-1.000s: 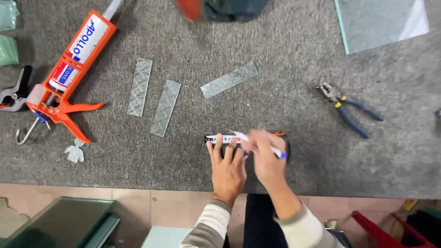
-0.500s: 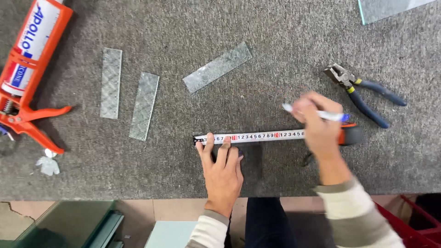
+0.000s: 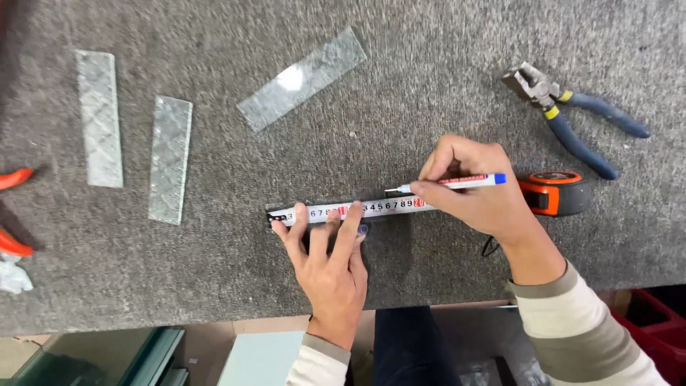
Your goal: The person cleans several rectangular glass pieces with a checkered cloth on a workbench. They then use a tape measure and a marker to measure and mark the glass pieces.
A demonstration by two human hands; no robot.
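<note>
Your left hand (image 3: 330,264) still presses flat, fingers spread, pinning the tape measure blade (image 3: 350,209) to the grey table (image 3: 429,71). Your right hand (image 3: 479,193), which half a second ago hung out by the orange case (image 3: 556,193), has come back in; its grip is closed on the white marker (image 3: 450,183), tip at the blade's upper edge, so marking looks close. The pliers (image 3: 572,114) lie apart
</note>
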